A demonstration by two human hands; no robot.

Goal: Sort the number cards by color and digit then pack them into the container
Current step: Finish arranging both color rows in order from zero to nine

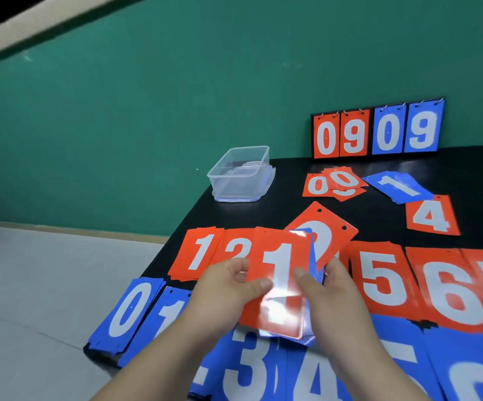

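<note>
While cards lie outside, the container holds dark items.

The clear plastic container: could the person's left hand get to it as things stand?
Likely yes, once freed: the left hand holds the card stack, but nothing stands between it and the container.

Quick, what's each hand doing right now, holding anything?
Left hand: grips the card stack topped by a red 1, thumb on its face.
Right hand: grips the same stack at its right edge.
</note>
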